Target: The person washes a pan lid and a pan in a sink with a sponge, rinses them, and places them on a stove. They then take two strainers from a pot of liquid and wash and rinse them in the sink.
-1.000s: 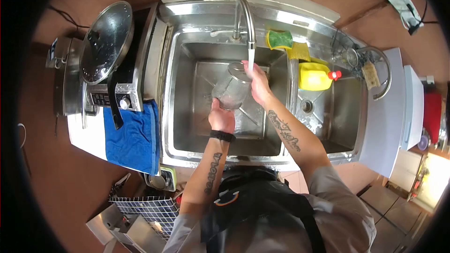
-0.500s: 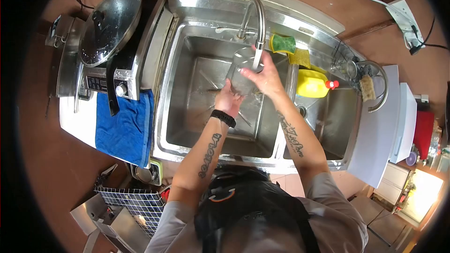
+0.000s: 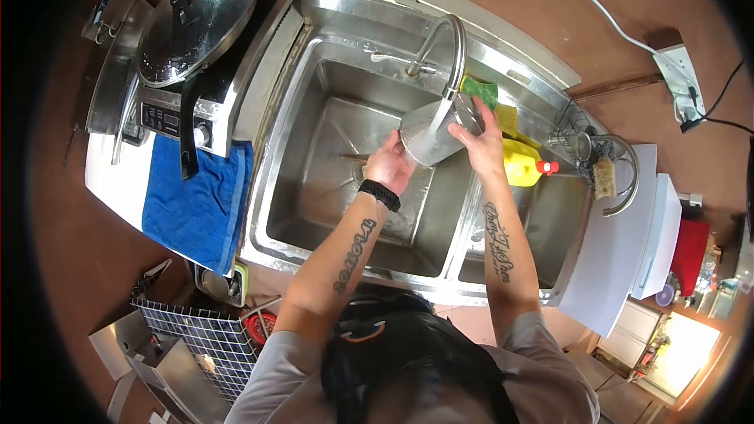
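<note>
Over the left sink basin, I hold a clear cylindrical container tilted on its side. My left hand cups its left end, fingers partly hidden behind it. My right hand grips the other end near the rim, thumb on the side wall. Water runs from the curved metal faucet onto the container and over its wall.
A green sponge, a yellow sponge and a yellow bottle with red cap sit right of the faucet. At left are a lidded pan, its black handle jutting forward, and a blue towel.
The container has turned from nearly upright to lying sideways, and both hands have shifted with it, my right hand to the right and down. The camera view has also tilted slightly.
</note>
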`<state>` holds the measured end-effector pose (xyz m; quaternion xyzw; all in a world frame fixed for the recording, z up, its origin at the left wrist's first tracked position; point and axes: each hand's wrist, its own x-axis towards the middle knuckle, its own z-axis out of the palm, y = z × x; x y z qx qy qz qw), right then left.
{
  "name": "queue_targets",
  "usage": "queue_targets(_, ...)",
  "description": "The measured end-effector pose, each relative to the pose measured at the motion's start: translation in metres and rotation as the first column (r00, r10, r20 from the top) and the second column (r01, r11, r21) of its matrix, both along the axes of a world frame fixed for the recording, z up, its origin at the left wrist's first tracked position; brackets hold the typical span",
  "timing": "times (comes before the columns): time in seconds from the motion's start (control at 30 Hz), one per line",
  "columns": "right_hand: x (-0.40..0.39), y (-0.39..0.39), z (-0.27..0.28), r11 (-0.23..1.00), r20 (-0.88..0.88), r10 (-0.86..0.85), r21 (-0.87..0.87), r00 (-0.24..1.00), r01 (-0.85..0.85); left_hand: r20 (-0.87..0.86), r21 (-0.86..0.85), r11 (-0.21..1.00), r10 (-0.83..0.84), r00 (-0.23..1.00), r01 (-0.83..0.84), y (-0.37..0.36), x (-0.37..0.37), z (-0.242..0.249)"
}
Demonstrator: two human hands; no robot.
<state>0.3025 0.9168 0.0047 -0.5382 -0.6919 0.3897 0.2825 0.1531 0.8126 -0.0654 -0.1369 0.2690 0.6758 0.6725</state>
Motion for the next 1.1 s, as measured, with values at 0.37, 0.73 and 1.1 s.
queue_targets(0.37, 0.007, -0.008, -0.006, 0.961, -0.430, -0.043, -0.266, 0.902, -0.081, -0.110, -0.001, 1.000, -0.017, 0.994, 0.017, -0.013, 0.004, -0.052)
queue_targets(0.73, -0.004, -0.012, -0.015, 0.945, -0.468, -0.040, -0.304, 0.883, -0.118, -0.094, -0.300, 0.953, 0.019, 0.995, -0.047, -0.032, -0.021, -0.032)
queue_targets(1.1, 0.008, -0.016, -0.020, 0.940, -0.536, -0.002, -0.289, 0.844, -0.182, 0.125, 0.233, 0.962, -0.174, 0.977, 0.141, -0.004, -0.004, 0.009)
